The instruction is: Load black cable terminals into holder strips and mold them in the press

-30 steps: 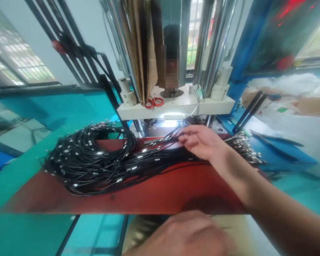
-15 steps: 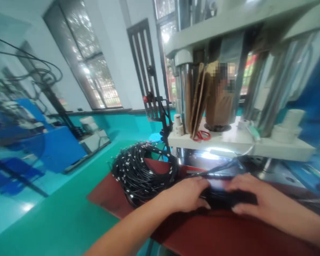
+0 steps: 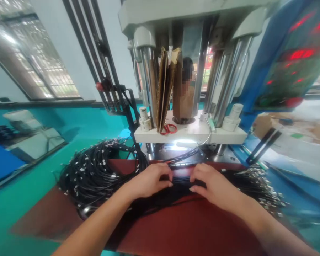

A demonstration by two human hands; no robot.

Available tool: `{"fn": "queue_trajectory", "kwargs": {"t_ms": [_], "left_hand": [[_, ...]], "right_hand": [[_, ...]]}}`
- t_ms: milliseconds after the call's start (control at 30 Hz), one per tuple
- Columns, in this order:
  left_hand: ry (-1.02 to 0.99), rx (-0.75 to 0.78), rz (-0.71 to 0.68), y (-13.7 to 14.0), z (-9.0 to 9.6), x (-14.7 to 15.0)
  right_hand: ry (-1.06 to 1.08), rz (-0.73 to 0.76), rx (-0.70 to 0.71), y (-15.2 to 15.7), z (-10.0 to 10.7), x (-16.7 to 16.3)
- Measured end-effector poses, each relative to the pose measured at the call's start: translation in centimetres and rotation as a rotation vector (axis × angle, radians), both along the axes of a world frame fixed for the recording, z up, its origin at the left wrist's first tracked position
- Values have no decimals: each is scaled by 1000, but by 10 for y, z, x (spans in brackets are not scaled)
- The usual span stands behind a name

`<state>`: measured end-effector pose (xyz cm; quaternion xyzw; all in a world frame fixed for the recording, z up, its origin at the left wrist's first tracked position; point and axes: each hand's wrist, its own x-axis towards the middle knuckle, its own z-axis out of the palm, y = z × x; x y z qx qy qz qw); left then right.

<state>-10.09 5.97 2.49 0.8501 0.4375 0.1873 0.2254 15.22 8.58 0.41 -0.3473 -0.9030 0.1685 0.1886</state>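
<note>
Black cables (image 3: 181, 186) run in a loose bundle across a reddish-brown board (image 3: 192, 227). My left hand (image 3: 150, 179) has its fingers curled round the left part of the bundle. Opposite it, my right hand (image 3: 213, 181) is closed over the same cables, thumb towards me. A short stretch of cable shows between the two hands. To the left lies a large coil of black cables (image 3: 93, 174) with pale tags and metal ends. More cable ends (image 3: 264, 188), also pale-tipped, fan out on the right.
A press (image 3: 186, 137) with steel columns stands just beyond my hands, with a lit gap under its plate. Red-handled scissors (image 3: 168, 128) and cardboard pieces (image 3: 165, 89) rest on the plate. A blue control panel (image 3: 288, 67) is at the right.
My view has swung to the right, bringing the control panel and the right-hand cable ends into sight. My hands have stayed at the cables and come a little closer together.
</note>
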Motion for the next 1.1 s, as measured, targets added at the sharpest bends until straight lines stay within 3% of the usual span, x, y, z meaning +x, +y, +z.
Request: {"fn": "queue_trajectory", "kwargs": {"t_ms": [133,400,600,667,833,1100], "left_hand": [[-33,-18,-12,-2,-6,2],[-91,-27,28,-4,-12,3],[-74,-65,41,-5,-10,3],[-56,-71,53,-5,-10,3],[-40,-83,68,-4,-9,4],[-24,-27,78,-5,-14,7]], "right_hand": [[-4,3,-2,-2,5,-2],[-24,66,-223,13,34,-6],[58,59,-421,24,25,-4],[85,40,-408,23,23,-4],[95,10,-195,16,24,-7],[-22,23,-187,15,17,-5]]}}
